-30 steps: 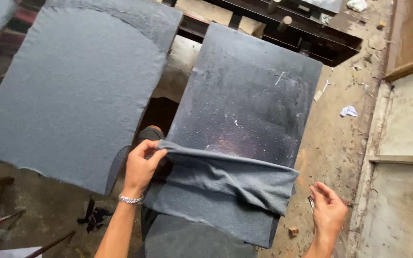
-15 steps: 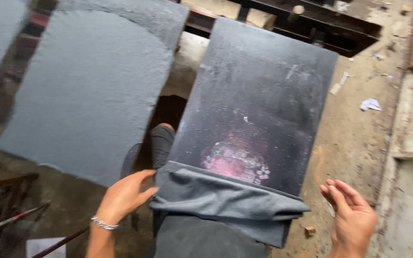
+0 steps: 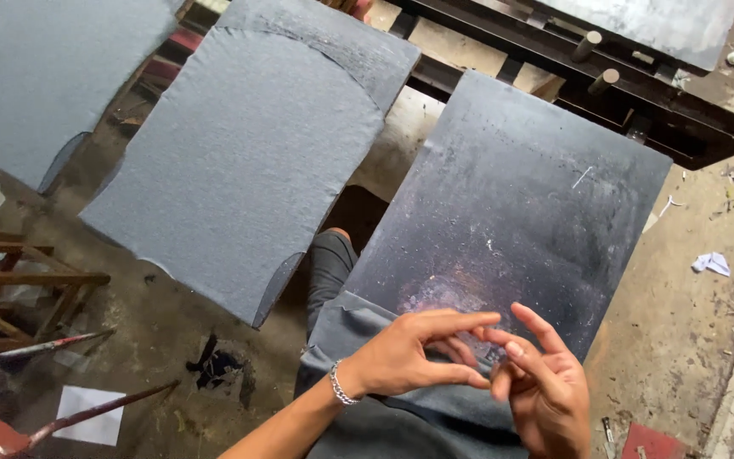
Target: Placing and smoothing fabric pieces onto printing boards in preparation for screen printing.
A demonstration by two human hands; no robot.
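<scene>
Grey cloth (image 3: 244, 161) is lying flat over the left board, its near corner hanging past the board's edge. Dark board (image 3: 511, 212) is standing to the right, bare across its upper part, with a folded grey cloth (image 3: 358, 327) bunching over its near edge. Left hand (image 3: 409, 357), wearing a bracelet (image 3: 339, 385), is hovering over that near edge, fingers stretched out and close together, gripping nothing. Right hand (image 3: 550, 395) is meeting it fingertip to fingertip, fingers loosely apart, likewise holding nothing. Paper scraps (image 3: 711, 262) are lying on the floor (image 3: 698, 340).
</scene>
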